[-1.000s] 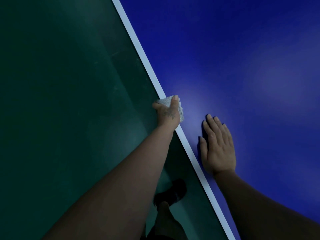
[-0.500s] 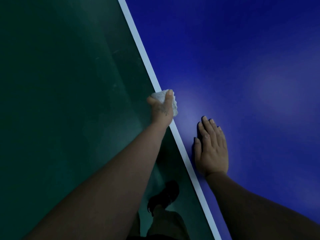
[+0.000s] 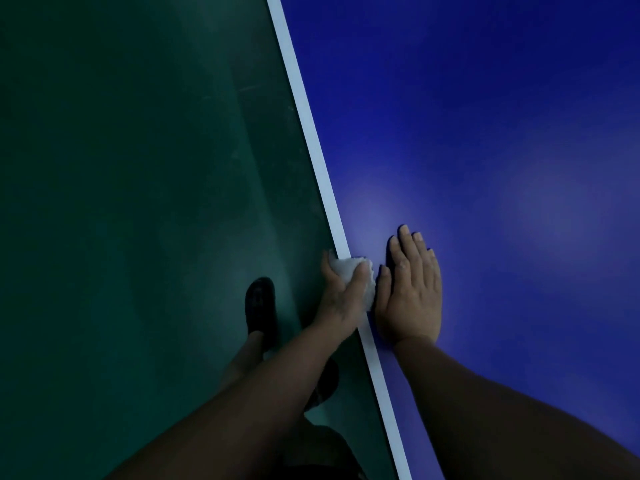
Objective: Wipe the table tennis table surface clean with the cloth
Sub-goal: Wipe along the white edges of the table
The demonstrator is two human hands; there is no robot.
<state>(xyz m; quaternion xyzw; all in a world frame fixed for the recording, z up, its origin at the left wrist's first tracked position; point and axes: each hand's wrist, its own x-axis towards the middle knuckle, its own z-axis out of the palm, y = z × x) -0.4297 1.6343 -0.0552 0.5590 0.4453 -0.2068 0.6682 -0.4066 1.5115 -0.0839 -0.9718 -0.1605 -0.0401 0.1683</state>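
The left hand [image 3: 341, 292] grips a bunched white cloth [image 3: 358, 277] at the edge of the blue table tennis table [image 3: 485, 133], its thumb curled over the top of the wad and the other fingers wrapped round its far side, so that the cloth sits right on the white edge line [image 3: 313, 147] that borders the playing surface. Part of the cloth spills out toward the blue side, just beside the thumb of the right hand [image 3: 410, 292], which lies flat on the table with its fingers straight and close together, palm down, holding nothing. The two hands are very near one another; whether the cloth actually touches the right thumb is hard to tell in this dim light. Both forearms reach in from the lower part of the view, the left one crossing over the dark green floor [image 3: 138, 202] and the right one over the blue surface. Below the table edge, on the floor, a dark shoe [image 3: 260, 304] shows with a bare lower leg above it (a second dark shape sits half hidden behind the left forearm, probably the other foot). Soft pale patches of reflected light lie on the blue surface near the hands and further to the right
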